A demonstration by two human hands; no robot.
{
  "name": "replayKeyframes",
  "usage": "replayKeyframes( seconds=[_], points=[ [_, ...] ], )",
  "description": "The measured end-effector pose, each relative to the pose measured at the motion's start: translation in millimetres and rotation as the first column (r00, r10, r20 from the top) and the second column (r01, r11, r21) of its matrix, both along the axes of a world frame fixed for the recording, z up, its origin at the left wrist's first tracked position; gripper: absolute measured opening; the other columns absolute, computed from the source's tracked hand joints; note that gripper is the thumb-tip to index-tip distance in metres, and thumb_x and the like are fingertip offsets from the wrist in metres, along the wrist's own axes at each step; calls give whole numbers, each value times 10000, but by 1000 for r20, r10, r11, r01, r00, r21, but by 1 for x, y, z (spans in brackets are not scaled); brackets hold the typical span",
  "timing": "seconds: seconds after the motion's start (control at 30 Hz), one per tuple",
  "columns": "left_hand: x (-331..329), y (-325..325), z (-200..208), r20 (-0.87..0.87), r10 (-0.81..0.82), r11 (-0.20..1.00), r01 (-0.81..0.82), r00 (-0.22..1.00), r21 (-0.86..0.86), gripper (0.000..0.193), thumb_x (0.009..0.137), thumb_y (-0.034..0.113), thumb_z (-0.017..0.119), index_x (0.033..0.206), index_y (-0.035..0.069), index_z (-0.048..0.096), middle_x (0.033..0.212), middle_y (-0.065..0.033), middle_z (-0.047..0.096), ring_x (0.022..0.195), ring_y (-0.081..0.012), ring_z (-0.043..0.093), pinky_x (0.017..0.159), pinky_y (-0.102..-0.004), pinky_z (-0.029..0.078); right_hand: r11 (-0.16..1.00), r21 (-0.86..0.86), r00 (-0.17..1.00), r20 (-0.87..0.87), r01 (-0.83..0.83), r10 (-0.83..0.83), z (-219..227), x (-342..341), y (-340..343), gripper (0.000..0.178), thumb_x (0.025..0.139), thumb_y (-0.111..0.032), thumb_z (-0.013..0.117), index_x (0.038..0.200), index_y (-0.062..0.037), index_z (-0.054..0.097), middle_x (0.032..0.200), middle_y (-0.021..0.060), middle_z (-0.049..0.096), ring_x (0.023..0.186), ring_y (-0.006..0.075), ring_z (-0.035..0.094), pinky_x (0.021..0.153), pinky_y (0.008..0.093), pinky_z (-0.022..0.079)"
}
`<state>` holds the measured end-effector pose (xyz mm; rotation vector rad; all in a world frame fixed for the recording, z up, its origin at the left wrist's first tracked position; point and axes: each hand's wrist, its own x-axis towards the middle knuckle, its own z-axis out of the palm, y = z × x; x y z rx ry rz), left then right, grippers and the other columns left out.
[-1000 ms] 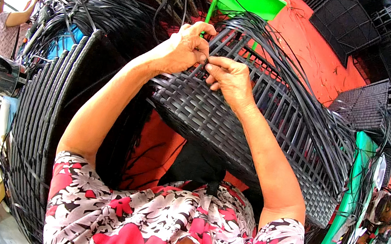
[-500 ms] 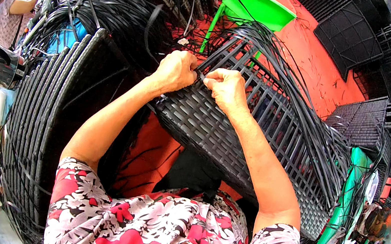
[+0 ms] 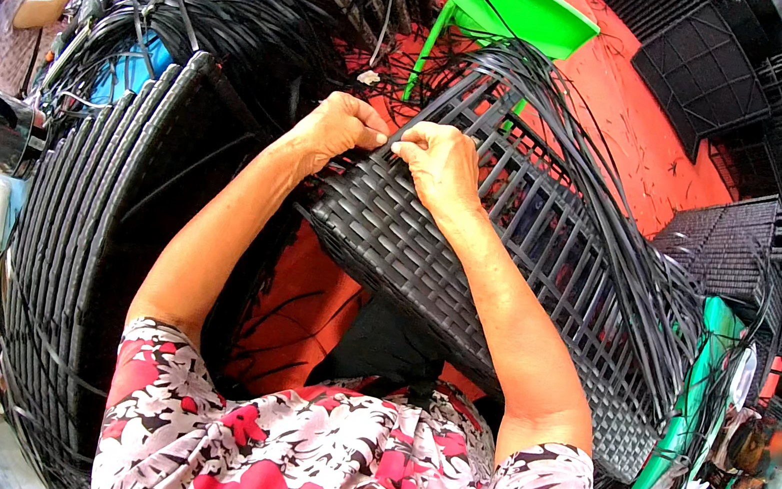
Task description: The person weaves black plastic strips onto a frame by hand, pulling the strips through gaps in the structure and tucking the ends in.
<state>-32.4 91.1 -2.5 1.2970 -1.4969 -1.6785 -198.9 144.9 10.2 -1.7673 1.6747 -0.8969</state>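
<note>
A partly woven black wicker frame (image 3: 411, 248) leans across in front of me, tightly woven on its near face, with open slats on top. At its far left corner my left hand (image 3: 340, 128) is closed in a pinch. My right hand (image 3: 443, 164) pinches beside it, thumb and forefinger almost meeting the left fingertips. Between them is a dark flat weaving strip, mostly hidden by the fingers. Long loose black strips (image 3: 606, 226) trail over the frame's far side and down to the right.
Left of me stand stacked woven panels (image 3: 84, 199), with a heap of black strips (image 3: 233, 14) behind. A green plastic chair (image 3: 517, 10) stands beyond the frame on the red floor (image 3: 624, 107). Another person (image 3: 17, 37) is at far left; a green support (image 3: 675, 439) is at right.
Both hands have shifted slightly, and their fingertips have drawn closer together at the corner. The left fingers have gone from a tighter curl to a more extended pinch.
</note>
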Motion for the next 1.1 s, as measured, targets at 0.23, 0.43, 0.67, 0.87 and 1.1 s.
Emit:
replayKeyframes(
  seconds=[0.23,0.43,0.67,0.87,1.1],
  points=[
    [84,-96,41,352,771,461,-85,530,-883,212,799,176,545,754,35,696,739,-179,667,700,-347,658,680,-406,525,959,-240,897,-440,-152,32,33,-29,78,341,797,-204,660,1089,-39,597,1155,139,550,1058,309,510,851,443,411],
    [44,-64,77,-20,894,-63,82,447,-995,320,736,29,677,1044,72,600,1089,-125,604,1087,-317,521,901,-385,418,997,-70,827,-562,-29,-16,38,-72,165,495,790,-254,667,1206,-11,553,1280,173,496,1211,347,416,996,459,315],
    [3,0,8,591,-173,760,489,788,-429,108,818,54,556,848,-42,595,748,-193,578,717,-239,590,703,-348,453,995,-101,797,-600,14,-72,45,-95,228,503,808,-317,642,1187,3,560,1286,186,488,1220,353,412,1005,473,312],
    [12,-7,15,441,-208,812,406,873,-419,73,788,27,577,732,-14,554,653,16,489,651,-70,444,616,-240,375,957,-191,803,-521,220,-289,41,-128,265,432,854,-320,594,1150,-6,572,1253,164,512,1194,343,430,985,466,339],
    [26,-6,-11,270,-200,917,277,942,-288,101,840,28,540,742,48,551,678,88,467,638,-29,390,602,-206,308,816,-365,583,-572,448,-577,33,-236,313,229,739,0,612,967,-2,633,1070,142,588,1007,326,517,889,413,437]
  ],
)
